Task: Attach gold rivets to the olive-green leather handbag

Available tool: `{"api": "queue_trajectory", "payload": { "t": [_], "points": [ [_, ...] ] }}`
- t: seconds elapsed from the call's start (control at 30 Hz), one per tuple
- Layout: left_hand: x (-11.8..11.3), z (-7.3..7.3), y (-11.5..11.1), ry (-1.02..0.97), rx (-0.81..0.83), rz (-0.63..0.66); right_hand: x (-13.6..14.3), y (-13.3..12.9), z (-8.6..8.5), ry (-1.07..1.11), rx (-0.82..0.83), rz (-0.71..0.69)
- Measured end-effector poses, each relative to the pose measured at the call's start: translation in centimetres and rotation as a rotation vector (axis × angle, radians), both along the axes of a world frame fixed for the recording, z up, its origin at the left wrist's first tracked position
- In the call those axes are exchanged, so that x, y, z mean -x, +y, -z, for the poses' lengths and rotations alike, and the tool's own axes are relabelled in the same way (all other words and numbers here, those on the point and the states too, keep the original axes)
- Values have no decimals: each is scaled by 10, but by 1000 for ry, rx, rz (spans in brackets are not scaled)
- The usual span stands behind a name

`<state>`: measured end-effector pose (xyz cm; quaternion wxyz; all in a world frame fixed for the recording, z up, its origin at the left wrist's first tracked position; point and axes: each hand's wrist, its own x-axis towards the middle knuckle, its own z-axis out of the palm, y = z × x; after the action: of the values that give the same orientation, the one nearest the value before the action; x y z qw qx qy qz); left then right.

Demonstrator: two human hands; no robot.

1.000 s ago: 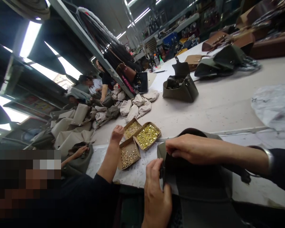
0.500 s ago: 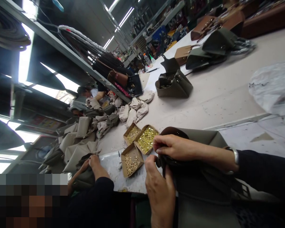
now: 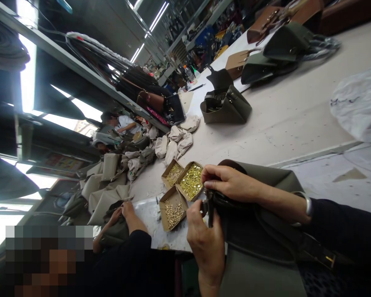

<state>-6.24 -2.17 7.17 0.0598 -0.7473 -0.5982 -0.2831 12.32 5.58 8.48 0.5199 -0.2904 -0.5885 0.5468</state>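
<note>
A dark olive handbag [image 3: 259,235] lies before me, its flap and a buckled strap [image 3: 321,253] hanging over the front. My right hand [image 3: 231,181], with a bracelet at its wrist, is closed in a pinch at the bag's upper edge; anything tiny between its fingertips is hidden. Below it, my left hand [image 3: 206,237] grips a dark strap piece [image 3: 209,208] at the same edge, thumb and fingers on either side. Just beyond my hands sit cardboard trays: one of flat gold pieces [image 3: 190,180], another of small gold studs [image 3: 174,212].
A third tray [image 3: 173,173] of small gold bits adjoins them. At left, a co-worker's hands [image 3: 123,212] handle a bag beside piled bags [image 3: 103,189]. Pale pouches [image 3: 176,142], an open olive bag [image 3: 227,107] and a plastic bag [image 3: 358,103] lie along the table.
My left hand has shifted slightly left and down, and the strap piece between my hands shows more. My right hand stays pinched at the bag's edge. The buckled strap is more visible.
</note>
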Motion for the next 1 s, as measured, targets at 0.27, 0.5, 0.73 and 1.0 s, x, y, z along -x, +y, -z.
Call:
{"api": "queue_trajectory", "payload": {
  "t": [0.27, 0.5, 0.73, 1.0],
  "points": [
    [-7, -10, 14, 79, -26, 76, 1, 3, 5, 26, -17, 33],
    [-5, -8, 18, 117, -4, 80, -8, 13, 8, 47, 23, 34],
    [-20, -35, 29, 338, 124, 94, -5, 13, 10, 41, 1, 50],
    [-28, -40, 34, 456, 80, 97, -7, 16, 11, 49, -8, 78]
  ]
}}
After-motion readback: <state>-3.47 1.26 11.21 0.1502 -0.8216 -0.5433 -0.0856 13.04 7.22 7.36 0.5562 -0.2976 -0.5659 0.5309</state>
